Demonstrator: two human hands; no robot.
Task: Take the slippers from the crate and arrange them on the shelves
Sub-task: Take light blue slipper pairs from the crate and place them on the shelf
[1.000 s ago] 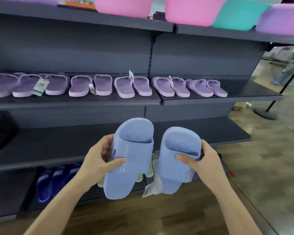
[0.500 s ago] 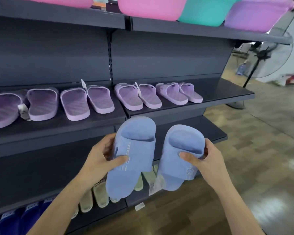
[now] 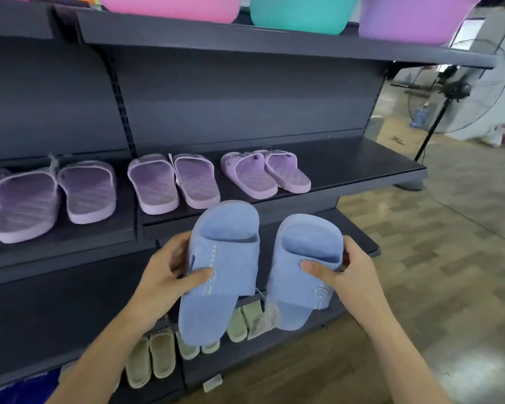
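A person stands facing dark grey shop shelving, holding a pair of light blue slippers up at chest height. The left hand (image 3: 169, 275) grips the left blue slipper (image 3: 219, 272) around its strap, thumb pressed across the top and fingers curled behind. The right hand (image 3: 347, 275) clasps the right blue slipper (image 3: 303, 269) the same way, thumb on the strap. The two slippers sit side by side with a narrow gap between them, toes pointing up towards the shelving, and a paper tag (image 3: 264, 319) dangles between their heels. No crate is in view.

Just above the slippers, the middle shelf (image 3: 362, 167) carries a row of lilac slippers (image 3: 263, 173) in pairs, with bare space at its right end. The shelf below (image 3: 56, 301), partly hidden by the hands, looks mostly bare. Pale green slippers (image 3: 152, 363) line the bottom level, and coloured plastic tubs (image 3: 301, 13) sit on top. A standing fan (image 3: 455, 91) is off to the right.

The step in hand appears to be carrying this pair to its place. The next move calls for choosing an open stretch of shelf, then lowering both soles flat, close together and in line with the neighbouring pairs
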